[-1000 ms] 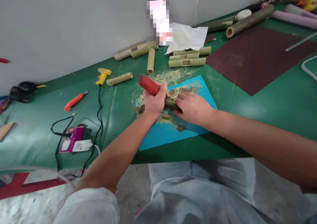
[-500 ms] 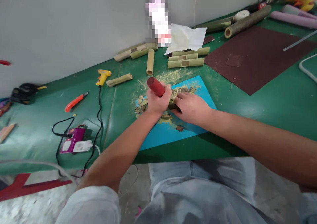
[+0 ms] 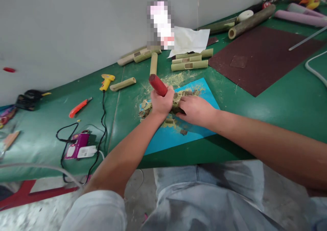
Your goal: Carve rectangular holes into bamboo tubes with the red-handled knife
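Note:
My left hand (image 3: pixel 162 101) is wrapped round a red handle (image 3: pixel 158 85) that tilts up and to the left; the tool's lower end is hidden by the hand. Just to the right, my right hand (image 3: pixel 195 110) grips a dark green bamboo piece (image 3: pixel 176 108), mostly covered by the fingers. Both hands are over a blue sheet (image 3: pixel 163 141) on the green table (image 3: pixel 255 122). Wood chips (image 3: pixel 145 112) and pale shavings lie around the hands, with a small brown chip (image 3: pixel 183 132) nearer the front.
Cut bamboo tubes (image 3: pixel 189 65) lie behind the sheet, near white paper (image 3: pixel 189 39). A dark red sheet (image 3: pixel 270 61) is at the right. On the left are a yellow glue gun (image 3: pixel 106 82), an orange cutter (image 3: pixel 78 109) and a purple power box (image 3: pixel 77 145) with cords.
The view has shifted slightly. The red handle now leans further left, its top overlapping the lower end of the upright bamboo tube. Both hands keep their holds.

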`<state>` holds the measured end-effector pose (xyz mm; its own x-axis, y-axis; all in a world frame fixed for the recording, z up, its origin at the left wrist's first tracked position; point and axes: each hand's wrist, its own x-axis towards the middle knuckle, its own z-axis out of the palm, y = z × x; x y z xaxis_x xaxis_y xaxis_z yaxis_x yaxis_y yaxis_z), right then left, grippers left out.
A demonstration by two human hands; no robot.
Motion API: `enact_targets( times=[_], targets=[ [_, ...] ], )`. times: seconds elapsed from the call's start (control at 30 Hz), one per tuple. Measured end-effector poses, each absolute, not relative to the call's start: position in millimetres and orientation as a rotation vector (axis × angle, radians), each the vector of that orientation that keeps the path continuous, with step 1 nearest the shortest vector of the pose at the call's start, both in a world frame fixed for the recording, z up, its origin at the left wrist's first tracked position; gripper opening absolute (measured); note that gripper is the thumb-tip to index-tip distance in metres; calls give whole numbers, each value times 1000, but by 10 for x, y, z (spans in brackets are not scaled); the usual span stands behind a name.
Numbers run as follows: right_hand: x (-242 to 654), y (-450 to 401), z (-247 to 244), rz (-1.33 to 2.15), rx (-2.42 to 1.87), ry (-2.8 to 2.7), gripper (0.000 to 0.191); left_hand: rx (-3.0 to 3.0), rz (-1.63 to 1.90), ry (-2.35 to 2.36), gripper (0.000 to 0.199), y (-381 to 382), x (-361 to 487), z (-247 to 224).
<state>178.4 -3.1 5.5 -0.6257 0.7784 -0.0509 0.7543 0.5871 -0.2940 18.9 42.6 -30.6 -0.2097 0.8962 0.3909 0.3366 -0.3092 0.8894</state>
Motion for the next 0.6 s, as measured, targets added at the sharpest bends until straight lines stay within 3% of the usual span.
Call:
enact_targets(
  times=[0.6],
  targets=[
    [1819, -11, 86, 496, -1340, -2691, 30, 1482, 1540, 1437, 44, 450, 201, -235]
  ],
)
